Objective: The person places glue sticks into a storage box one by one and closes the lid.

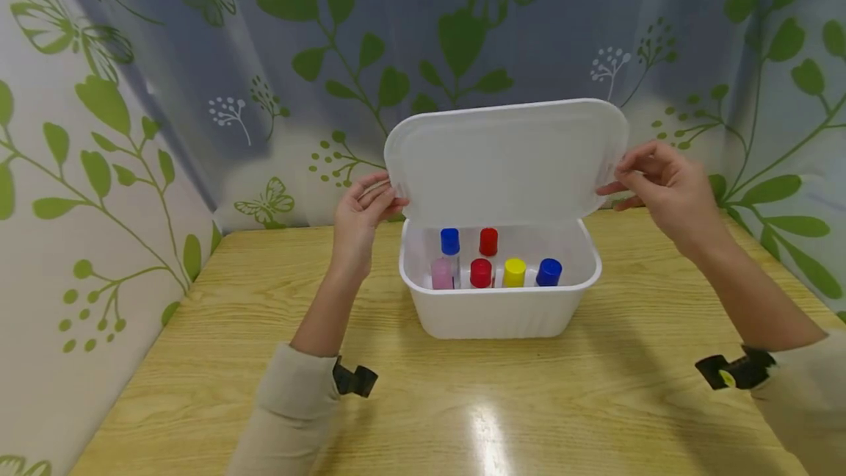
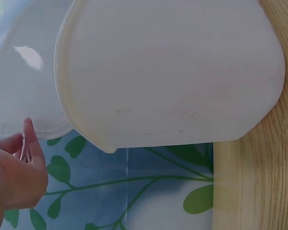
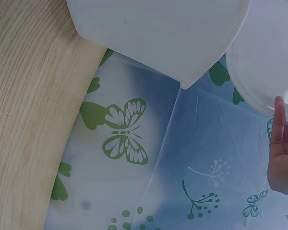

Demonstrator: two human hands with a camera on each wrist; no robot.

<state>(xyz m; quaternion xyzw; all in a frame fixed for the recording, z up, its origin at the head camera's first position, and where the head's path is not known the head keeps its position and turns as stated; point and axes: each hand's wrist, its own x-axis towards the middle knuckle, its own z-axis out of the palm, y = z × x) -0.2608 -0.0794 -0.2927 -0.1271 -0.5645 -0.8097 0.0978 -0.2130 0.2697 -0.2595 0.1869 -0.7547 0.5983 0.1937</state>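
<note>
A white plastic box (image 1: pixel 499 314) stands on the table, its white lid (image 1: pixel 505 167) tilted up above the back rim with the inner face toward me. At the lid's left edge, my left hand (image 1: pixel 362 222) pinches it between thumb and fingers. My right hand (image 1: pixel 670 193) holds the right edge with its fingertips. Inside the box are several capped bottles: blue caps (image 1: pixel 548 272), red caps (image 1: pixel 481 272), a yellow cap (image 1: pixel 514 272) and a pink one (image 1: pixel 442 274). Their lower parts are mostly hidden by the front wall. In the left wrist view, the left hand (image 2: pixel 21 175) meets the lid's rim.
The wood-grain table (image 1: pixel 264 314) runs to a curtain (image 1: pixel 297 116) with green leaves and butterflies behind the box. A patterned side panel (image 1: pixel 79 189) borders the table on the left. Dark camera straps (image 1: pixel 353 379) sit at both wrists.
</note>
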